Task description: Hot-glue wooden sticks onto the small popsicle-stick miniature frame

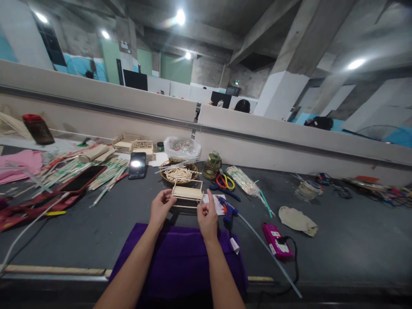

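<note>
Between my two hands is a small wooden stick frame (187,193), pale and shaped like a miniature bench or bed, lifted above the table. My left hand (162,207) pinches its left end. At the right end, the thumb and fingers of my right hand (207,215) close on it, with the index finger pointing up. Just behind the frame stands a round basket (163,175) of short wooden sticks (179,174). A blue glue gun (229,210) lies right of my right hand, a long translucent glue stick (270,254) trailing from it. Purple cloth (180,262) spreads under my forearms.
Scissors (225,182), a glass jar (212,165) and packaged sticks (246,182) lie beyond the glue gun. A pink power strip (277,242) with a black cord sits at right. Leftward are phones (137,165), stick bundles and finished-looking stick models (142,148). A low partition (257,133) runs behind.
</note>
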Tool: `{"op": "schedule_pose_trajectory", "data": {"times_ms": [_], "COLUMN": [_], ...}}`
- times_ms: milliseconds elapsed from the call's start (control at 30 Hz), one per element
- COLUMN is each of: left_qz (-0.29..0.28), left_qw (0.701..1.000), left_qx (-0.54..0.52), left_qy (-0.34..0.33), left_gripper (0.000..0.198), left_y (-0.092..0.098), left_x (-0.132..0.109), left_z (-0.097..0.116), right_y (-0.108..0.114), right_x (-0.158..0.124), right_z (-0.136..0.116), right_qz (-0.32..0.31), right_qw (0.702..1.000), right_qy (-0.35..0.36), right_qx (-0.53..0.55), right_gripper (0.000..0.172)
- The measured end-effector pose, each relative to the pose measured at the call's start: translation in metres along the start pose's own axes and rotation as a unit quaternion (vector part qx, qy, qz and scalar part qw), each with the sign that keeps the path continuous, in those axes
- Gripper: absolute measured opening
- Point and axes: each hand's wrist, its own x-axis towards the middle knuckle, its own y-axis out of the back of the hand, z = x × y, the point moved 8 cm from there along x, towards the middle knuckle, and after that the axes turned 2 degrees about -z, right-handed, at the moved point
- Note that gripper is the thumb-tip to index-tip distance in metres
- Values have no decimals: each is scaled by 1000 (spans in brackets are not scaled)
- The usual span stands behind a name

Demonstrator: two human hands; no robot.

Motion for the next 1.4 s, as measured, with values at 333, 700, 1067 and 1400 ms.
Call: {"op": "schedule_pose_trajectory", "data": {"times_ms": [333, 700, 1067, 1400], "left_qz": [0, 2, 2, -1], "left_qw": [1000, 1000, 1000, 1000], "left_qx": [-7, -12, -5, 3], "left_qy": [4, 6, 4, -1], "left_gripper": [51, 52, 52, 48], "left_y": [-1, -1, 0, -1], "left_x": [0, 0, 0, 1], "left_z": [0, 0, 1, 0], "right_y": [-2, -1, 0, 1], "right_x": [1, 1, 1, 3], "right_z": [0, 2, -1, -4], "right_qz": [-13, -5, -3, -17], "right_qw": [1000, 1000, 1000, 999], "right_qy": [13, 3, 12, 19], "right_qx": [-7, -2, 8, -35], "right_gripper": [59, 64, 62, 64]}}
